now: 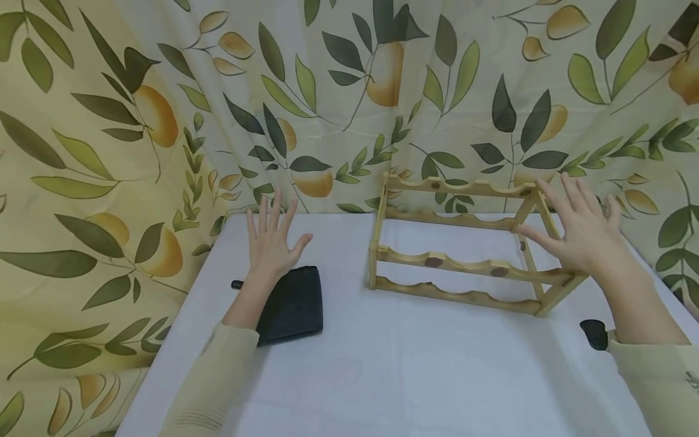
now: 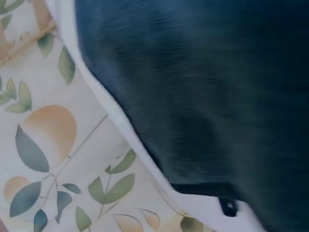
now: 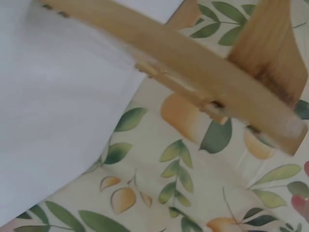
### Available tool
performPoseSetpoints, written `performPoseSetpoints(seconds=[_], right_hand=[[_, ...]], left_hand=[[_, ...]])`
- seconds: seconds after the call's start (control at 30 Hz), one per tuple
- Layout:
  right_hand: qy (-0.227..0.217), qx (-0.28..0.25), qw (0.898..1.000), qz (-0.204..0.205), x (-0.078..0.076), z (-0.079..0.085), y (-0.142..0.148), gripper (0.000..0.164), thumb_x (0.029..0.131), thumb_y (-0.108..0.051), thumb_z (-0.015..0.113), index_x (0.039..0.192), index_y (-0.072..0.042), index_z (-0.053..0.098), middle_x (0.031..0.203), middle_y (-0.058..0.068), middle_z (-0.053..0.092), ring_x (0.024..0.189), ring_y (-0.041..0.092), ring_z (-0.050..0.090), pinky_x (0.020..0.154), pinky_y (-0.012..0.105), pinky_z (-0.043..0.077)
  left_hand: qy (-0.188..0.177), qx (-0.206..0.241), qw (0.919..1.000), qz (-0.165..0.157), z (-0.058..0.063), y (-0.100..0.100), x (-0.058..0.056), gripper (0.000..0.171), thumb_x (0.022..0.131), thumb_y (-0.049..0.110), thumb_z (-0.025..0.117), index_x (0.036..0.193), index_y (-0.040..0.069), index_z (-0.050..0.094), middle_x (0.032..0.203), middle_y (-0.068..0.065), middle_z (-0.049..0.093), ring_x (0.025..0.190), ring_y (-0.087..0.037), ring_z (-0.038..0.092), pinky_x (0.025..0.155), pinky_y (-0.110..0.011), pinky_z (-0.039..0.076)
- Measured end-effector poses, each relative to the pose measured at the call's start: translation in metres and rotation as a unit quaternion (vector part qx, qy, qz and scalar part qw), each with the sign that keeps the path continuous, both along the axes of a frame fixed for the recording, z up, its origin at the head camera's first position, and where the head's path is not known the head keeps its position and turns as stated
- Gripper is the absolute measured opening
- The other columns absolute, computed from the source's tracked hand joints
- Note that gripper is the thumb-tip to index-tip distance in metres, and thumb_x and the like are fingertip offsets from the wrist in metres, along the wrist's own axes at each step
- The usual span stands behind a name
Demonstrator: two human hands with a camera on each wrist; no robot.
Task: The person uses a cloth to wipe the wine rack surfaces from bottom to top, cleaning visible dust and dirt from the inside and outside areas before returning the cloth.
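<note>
My left hand (image 1: 270,246), fingers spread straight, is over a dark folded cloth (image 1: 300,303) on the left of the table and holds nothing. The same dark cloth (image 2: 169,96) fills most of the left wrist view. Past its edge pokes a small black piece (image 1: 236,284). On the right stands a two-tier wooden rack (image 1: 464,264) with wavy, scalloped bars. At its right end is my right hand (image 1: 584,233), fingers spread and overlapping the rack's end frame in the head view. A bar of the rack (image 3: 183,63) crosses the right wrist view close up.
A white cloth (image 1: 355,388) covers the table. Curtains (image 1: 349,121) printed with leaves and orange fruit hang behind it and along the left. By the right sleeve shows a black piece (image 1: 594,334) at the wrist.
</note>
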State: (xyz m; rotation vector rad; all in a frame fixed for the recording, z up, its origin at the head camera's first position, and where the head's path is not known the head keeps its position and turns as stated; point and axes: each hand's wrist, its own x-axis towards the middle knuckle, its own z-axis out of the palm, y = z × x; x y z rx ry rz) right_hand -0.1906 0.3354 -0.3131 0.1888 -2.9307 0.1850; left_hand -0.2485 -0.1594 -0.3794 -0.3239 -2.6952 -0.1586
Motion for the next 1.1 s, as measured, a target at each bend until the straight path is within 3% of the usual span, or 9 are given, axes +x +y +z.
performPoseSetpoints(seconds=[0.17, 0.47, 0.9, 1.1], right_hand=[[0.041, -0.008, 0.999, 0.018, 0.017, -0.011, 0.013, 0.079, 0.087, -0.053, 0.047, 0.148, -0.020, 0.009, 0.152, 0.017, 0.002, 0.138, 0.033, -0.006, 0.100, 0.062, -0.011], [0.061, -0.015, 0.997, 0.041, 0.034, -0.035, 0.025, 0.071, 0.087, -0.047, 0.053, 0.145, -0.019, 0.021, 0.146, 0.020, 0.018, 0.135, 0.038, 0.010, 0.100, 0.063, -0.005], [0.058, 0.021, 0.997, 0.051, 0.040, -0.055, 0.035, 0.065, 0.089, -0.049, 0.047, 0.144, -0.024, 0.023, 0.136, 0.023, 0.028, 0.123, 0.044, 0.024, 0.096, 0.065, 0.004], [0.047, 0.031, 0.997, 0.053, 0.040, -0.059, 0.038, 0.061, 0.090, -0.049, 0.046, 0.142, -0.024, 0.027, 0.132, 0.022, 0.030, 0.119, 0.045, 0.026, 0.093, 0.063, 0.009]], left_hand=[[0.020, 0.000, 0.9989, -0.043, -0.014, -0.008, 0.019, 0.075, 0.084, 0.072, 0.009, 0.147, 0.030, 0.009, 0.154, -0.002, -0.001, 0.139, -0.026, -0.007, 0.107, -0.049, -0.010], [0.004, -0.028, 0.9958, -0.087, -0.041, -0.023, 0.045, 0.073, 0.085, 0.070, 0.009, 0.147, 0.031, 0.012, 0.153, -0.004, 0.007, 0.140, -0.026, -0.001, 0.108, -0.050, -0.007], [-0.036, -0.107, 0.9858, -0.125, -0.073, -0.034, 0.059, 0.069, 0.088, 0.067, 0.012, 0.145, 0.030, 0.021, 0.153, -0.002, 0.009, 0.139, -0.028, 0.010, 0.109, -0.048, -0.002], [-0.009, -0.119, 0.9796, -0.161, -0.088, -0.038, 0.063, 0.071, 0.088, 0.067, 0.010, 0.144, 0.028, 0.026, 0.152, -0.006, 0.017, 0.137, -0.029, 0.018, 0.109, -0.050, 0.003]])
